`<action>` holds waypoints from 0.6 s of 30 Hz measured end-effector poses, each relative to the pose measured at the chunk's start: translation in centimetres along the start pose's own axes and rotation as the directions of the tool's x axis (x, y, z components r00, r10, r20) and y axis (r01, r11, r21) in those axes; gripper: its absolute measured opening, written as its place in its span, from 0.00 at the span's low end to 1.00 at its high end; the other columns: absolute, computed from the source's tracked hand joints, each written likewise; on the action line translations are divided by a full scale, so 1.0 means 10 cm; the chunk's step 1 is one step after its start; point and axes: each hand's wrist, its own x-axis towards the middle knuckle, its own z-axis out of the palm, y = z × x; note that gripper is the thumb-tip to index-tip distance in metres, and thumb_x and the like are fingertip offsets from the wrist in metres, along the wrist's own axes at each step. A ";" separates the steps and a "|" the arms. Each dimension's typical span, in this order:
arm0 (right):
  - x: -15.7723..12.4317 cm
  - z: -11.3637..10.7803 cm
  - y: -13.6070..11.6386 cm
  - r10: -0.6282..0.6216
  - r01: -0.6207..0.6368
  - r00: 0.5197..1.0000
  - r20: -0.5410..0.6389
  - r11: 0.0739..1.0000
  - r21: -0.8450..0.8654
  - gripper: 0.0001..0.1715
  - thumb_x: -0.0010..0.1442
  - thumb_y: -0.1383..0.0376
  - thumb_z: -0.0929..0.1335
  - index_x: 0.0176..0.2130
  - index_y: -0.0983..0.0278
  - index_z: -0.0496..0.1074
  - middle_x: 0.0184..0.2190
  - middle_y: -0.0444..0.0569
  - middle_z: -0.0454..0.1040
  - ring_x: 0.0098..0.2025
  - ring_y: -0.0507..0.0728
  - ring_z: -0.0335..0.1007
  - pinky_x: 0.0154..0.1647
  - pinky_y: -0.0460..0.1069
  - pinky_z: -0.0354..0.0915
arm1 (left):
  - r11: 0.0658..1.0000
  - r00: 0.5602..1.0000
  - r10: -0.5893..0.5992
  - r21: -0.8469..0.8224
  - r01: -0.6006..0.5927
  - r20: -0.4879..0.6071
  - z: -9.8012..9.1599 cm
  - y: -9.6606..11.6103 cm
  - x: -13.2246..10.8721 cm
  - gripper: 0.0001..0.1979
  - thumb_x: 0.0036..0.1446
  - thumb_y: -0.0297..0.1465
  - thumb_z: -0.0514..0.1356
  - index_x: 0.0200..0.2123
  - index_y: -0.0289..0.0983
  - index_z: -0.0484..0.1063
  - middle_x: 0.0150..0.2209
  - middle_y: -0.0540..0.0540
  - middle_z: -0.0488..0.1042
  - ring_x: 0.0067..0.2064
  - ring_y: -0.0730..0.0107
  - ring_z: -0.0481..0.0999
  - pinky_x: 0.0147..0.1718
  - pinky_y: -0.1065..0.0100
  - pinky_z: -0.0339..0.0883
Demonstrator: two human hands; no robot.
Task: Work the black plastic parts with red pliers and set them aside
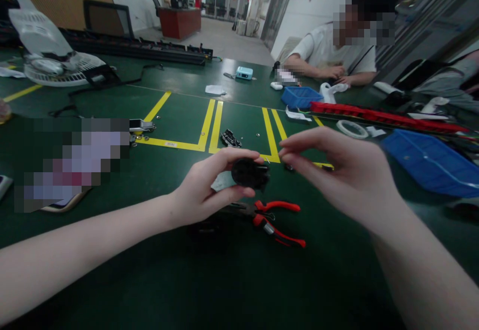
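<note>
Between the thumb and fingers of my left hand [204,185] is a small black rounded part [250,172], held up above the green table [157,265]. My right hand [333,170] is raised to the right of it, apart from the part, with thumb and forefinger pinched together. Whatever the pinch may hold is too small to make out. Red-handled pliers [267,215] lie on the table just below the black part. Farther back, beyond my left fingers, rests another small black piece [231,139].
Yellow tape [168,144] marks areas on the table. A phone [75,170] lies at left, near a white fan [48,53]. Blue bins [430,163] and a tape roll [352,129] stand at right. A co-worker [337,50] sits across the table.
</note>
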 end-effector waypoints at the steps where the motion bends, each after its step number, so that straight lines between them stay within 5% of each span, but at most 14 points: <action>1: 0.00 0.02 0.14 0.062 -0.063 0.997 -0.041 0.998 -0.030 0.06 0.64 0.64 0.67 0.42 0.56 0.73 0.37 0.45 0.78 0.36 0.57 0.75 0.37 0.53 0.70 | 1.000 1.000 -0.001 -0.016 0.001 -0.016 -0.01 -0.02 0.01 0.21 0.63 0.28 0.62 0.58 0.39 0.63 0.55 0.42 0.72 0.58 0.62 0.73 0.56 0.63 0.71; 7: -0.16 0.47 0.80 0.285 -0.188 0.938 0.195 0.894 -0.406 0.11 0.62 0.60 0.67 0.40 0.62 0.77 0.38 0.55 0.78 0.44 0.65 0.71 0.41 0.58 0.62 | 0.998 0.998 0.065 0.016 -0.064 -0.019 -0.05 -0.14 -0.01 0.24 0.60 0.27 0.65 0.58 0.39 0.64 0.56 0.40 0.71 0.59 0.60 0.71 0.58 0.61 0.70; 11: -0.23 0.67 0.83 0.281 -0.169 0.937 0.207 0.883 -0.437 0.11 0.63 0.62 0.65 0.35 0.63 0.76 0.37 0.54 0.78 0.44 0.64 0.69 0.42 0.57 0.58 | 0.996 0.996 0.083 0.033 -0.083 -0.020 -0.05 -0.21 -0.02 0.24 0.59 0.27 0.66 0.57 0.38 0.64 0.55 0.39 0.71 0.58 0.61 0.72 0.57 0.62 0.70; 18: -0.13 0.72 0.75 0.168 -0.032 0.948 0.269 0.895 -0.445 0.10 0.60 0.69 0.62 0.30 0.65 0.71 0.32 0.58 0.75 0.39 0.62 0.66 0.40 0.55 0.56 | 0.993 0.992 0.118 0.029 -0.117 -0.044 -0.06 -0.26 -0.03 0.25 0.58 0.26 0.66 0.57 0.36 0.64 0.54 0.38 0.72 0.57 0.62 0.72 0.55 0.64 0.71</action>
